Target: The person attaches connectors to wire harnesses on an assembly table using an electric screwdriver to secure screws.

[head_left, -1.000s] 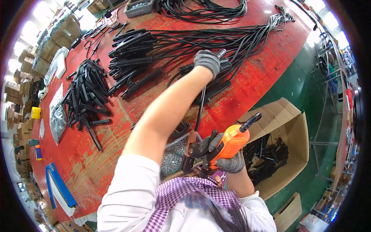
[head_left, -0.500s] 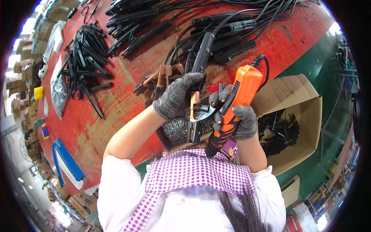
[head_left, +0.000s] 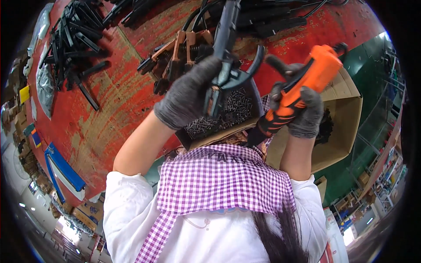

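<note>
My left hand, in a grey glove, is closed on a black welding electrode holder, gripping it near its jaw end. The holder's curved black lever sticks out to the right, and its copper jaw is mostly hidden. In my gloved right hand is an orange and black power screwdriver, its dark tip angled down toward my apron. A blurred dark shape beside the right fingers could be a finger or a small part. Below the holder sits a box of small screws.
Several copper-coloured holder jaws lie beyond my left hand. A heap of black handles is at the far left of the red table. A cardboard box with black parts stands right; a blue-edged object lies left.
My right hand and the screwdriver have moved right and away from the holder. The curved lever now sits on the holder, where copper jaw and spring showed before. The view has shifted.
</note>
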{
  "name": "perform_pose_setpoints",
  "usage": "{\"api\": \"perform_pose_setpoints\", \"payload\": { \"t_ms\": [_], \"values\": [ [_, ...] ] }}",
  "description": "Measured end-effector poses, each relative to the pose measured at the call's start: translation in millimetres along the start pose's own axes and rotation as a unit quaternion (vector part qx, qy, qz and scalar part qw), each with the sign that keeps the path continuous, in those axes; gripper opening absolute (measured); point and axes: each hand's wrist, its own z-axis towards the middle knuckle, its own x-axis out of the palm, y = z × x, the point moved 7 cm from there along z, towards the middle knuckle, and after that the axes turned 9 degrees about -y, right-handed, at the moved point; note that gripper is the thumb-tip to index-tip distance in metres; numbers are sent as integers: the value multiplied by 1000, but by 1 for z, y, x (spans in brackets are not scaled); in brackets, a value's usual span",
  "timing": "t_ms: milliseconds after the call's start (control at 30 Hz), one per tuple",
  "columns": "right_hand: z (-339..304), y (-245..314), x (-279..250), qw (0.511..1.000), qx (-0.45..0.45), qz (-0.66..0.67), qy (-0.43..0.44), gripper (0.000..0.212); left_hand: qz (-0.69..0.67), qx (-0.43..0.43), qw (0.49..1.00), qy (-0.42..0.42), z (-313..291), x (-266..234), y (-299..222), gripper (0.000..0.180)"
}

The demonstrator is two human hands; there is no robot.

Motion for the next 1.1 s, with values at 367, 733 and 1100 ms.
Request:
{"api": "perform_pose_setpoints", "payload": {
  "t_ms": [367,733,1100],
  "values": [
    [-54,44,13,903,-429,-16,-5,40,-211,-28,977,32,-21,-7,-3,51],
    [-36,19,20,916,-400,-29,11,39,-411,-111,877,222,-33,7,-12,47],
    [-26,5,27,924,-383,-17,-8,40,-212,-31,975,61,-34,-7,-9,42]
  ]
}}
